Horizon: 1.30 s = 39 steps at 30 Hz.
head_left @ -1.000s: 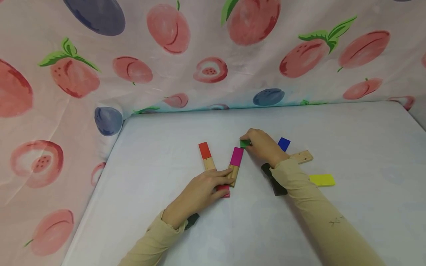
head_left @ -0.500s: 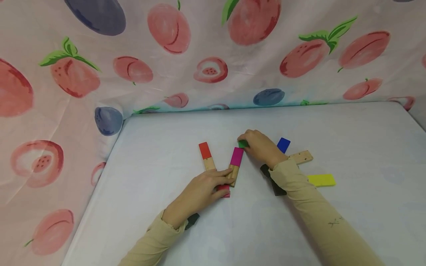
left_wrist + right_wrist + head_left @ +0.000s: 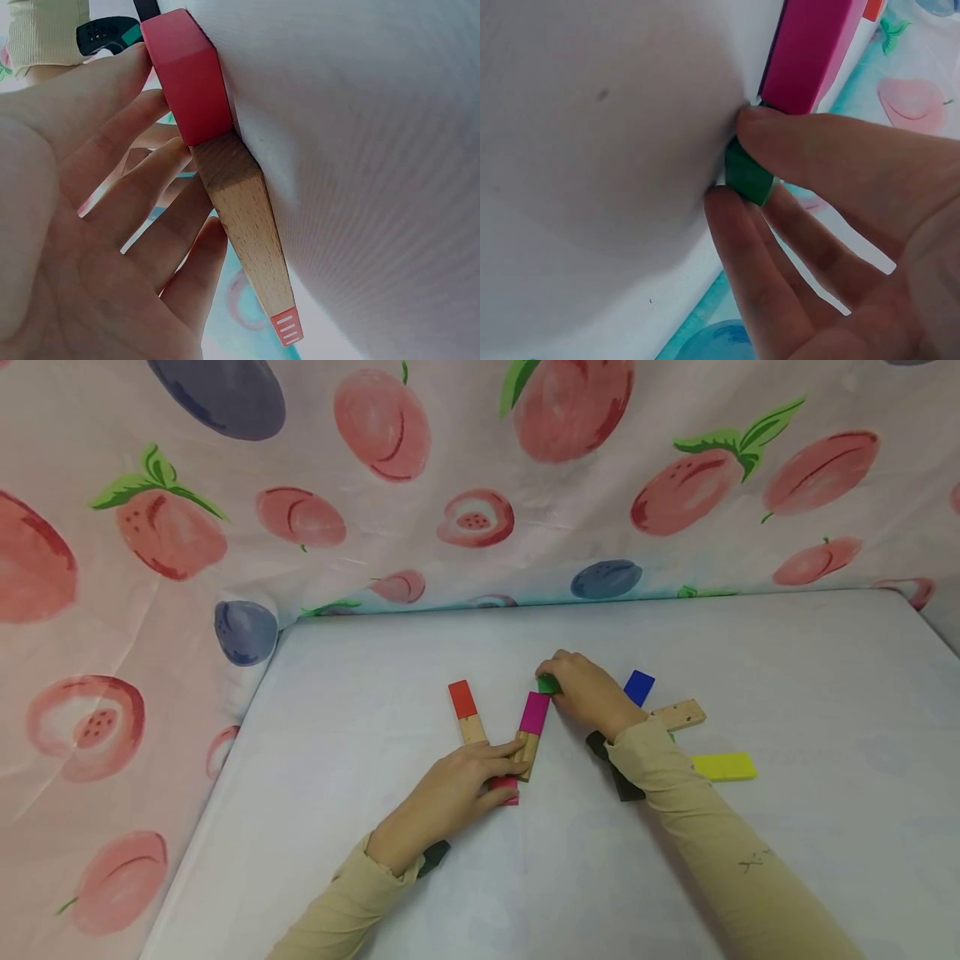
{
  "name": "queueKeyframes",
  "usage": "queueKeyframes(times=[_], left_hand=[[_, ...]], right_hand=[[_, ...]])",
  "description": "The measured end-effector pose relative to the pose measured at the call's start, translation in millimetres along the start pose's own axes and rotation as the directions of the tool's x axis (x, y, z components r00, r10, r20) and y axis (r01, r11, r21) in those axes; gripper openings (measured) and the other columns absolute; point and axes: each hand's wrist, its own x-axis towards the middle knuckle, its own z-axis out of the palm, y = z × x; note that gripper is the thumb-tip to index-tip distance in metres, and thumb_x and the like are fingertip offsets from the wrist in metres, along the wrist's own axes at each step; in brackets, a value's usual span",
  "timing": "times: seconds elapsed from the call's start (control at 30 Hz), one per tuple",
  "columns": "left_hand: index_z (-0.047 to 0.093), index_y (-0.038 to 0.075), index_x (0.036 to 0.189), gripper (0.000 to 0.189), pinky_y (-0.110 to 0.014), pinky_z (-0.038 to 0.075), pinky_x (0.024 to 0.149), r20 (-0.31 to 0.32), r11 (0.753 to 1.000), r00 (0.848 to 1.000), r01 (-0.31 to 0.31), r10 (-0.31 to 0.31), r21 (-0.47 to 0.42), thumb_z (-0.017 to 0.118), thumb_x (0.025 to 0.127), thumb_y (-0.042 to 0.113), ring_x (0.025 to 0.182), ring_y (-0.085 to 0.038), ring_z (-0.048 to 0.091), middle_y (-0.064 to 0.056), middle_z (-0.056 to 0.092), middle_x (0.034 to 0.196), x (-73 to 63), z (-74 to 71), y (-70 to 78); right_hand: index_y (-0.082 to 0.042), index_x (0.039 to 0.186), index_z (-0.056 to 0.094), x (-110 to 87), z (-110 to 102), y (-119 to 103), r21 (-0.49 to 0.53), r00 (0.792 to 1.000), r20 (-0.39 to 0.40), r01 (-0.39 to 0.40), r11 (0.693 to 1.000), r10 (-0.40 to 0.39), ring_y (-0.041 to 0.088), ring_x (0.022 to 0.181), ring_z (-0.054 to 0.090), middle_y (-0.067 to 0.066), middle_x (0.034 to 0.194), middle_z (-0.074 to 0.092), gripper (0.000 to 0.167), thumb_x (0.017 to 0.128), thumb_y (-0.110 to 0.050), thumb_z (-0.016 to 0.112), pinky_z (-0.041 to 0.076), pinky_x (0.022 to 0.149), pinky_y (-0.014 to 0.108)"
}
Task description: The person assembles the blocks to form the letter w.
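Note:
My right hand point(image 3: 592, 689) pinches a small green block point(image 3: 748, 176) between thumb and fingers, at the far end of a magenta block point(image 3: 534, 713). That magenta block continues a plain wooden block point(image 3: 528, 756) in a slanted line. My left hand point(image 3: 453, 789) rests on the near blocks, its fingers extended. In the left wrist view its fingertips touch a pinkish-red block point(image 3: 191, 79) and the wooden block point(image 3: 247, 217) meeting it. From the left hand another wooden block point(image 3: 472, 728) runs away, tipped by an orange-red block point(image 3: 462, 699); its near end is hidden under the fingers.
To the right of my right wrist lie a blue block point(image 3: 639, 687), a wooden block point(image 3: 681, 714) and a yellow block point(image 3: 724, 767), partly behind the sleeve. A fruit-print cloth point(image 3: 390, 543) rises behind the white table point(image 3: 825, 677).
My right hand has shifted slightly left with the green block, closer to the end of the magenta block. My left hand and the blocks under it have stayed put.

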Motion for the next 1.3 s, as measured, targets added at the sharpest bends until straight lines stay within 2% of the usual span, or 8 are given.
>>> queueKeyframes(times=[0.3, 0.73, 0.97, 1.3], left_hand=[[0.070, 0.016, 0.126, 0.037, -0.028, 0.054, 0.087, -0.007, 1.000, 1.000, -0.013, 0.013, 0.000, 0.074, 0.091, 0.025, 0.117, -0.014, 0.060, 0.001, 0.054, 0.146, -0.6, 1.1, -1.4], [0.070, 0.017, 0.127, 0.038, -0.028, 0.054, 0.089, -0.005, 1.000, 1.000, -0.006, 0.006, 0.009, 0.074, 0.090, 0.026, 0.119, -0.014, 0.059, 0.001, 0.053, 0.147, -0.5, 1.4, -0.4], [0.069, 0.017, 0.128, 0.039, -0.028, 0.054, 0.089, 0.003, 1.000, 1.000, -0.002, 0.002, 0.003, 0.074, 0.091, 0.026, 0.120, -0.015, 0.059, 0.001, 0.052, 0.148, -0.1, 3.0, -1.1], [0.069, 0.018, 0.128, 0.038, -0.031, 0.053, 0.090, 0.019, 1.000, 1.000, 0.016, -0.016, 0.002, 0.073, 0.092, 0.027, 0.121, -0.015, 0.058, 0.003, 0.051, 0.149, -0.2, 1.5, 0.6]], right_hand=[[0.004, 0.128, 0.061, -2.0, -2, 5, -0.009, 1.000, -0.009, -0.018, 1.000, 0.018, 0.035, 0.119, 0.058, 0.023, 0.128, 0.058, 0.043, 0.086, 0.003, 0.072, 0.048, 0.102, 0.045], [0.004, 0.130, 0.059, -15.2, -19, 16, 0.019, 0.996, 0.005, -0.084, 0.996, 0.084, 0.039, 0.125, 0.051, 0.023, 0.131, 0.056, 0.047, 0.086, -0.006, 0.073, 0.044, 0.106, 0.051], [0.005, 0.126, 0.061, -24.0, -25, 26, 0.004, 0.996, -0.008, -0.084, 0.996, 0.084, 0.043, 0.124, 0.049, 0.024, 0.128, 0.057, 0.047, 0.084, -0.009, 0.076, 0.042, 0.106, 0.053], [0.005, 0.128, 0.060, -37.3, -39, 34, 0.013, 0.991, 0.031, -0.128, 0.992, 0.128, 0.045, 0.127, 0.043, 0.025, 0.133, 0.053, 0.050, 0.084, -0.013, 0.076, 0.040, 0.105, 0.056]])
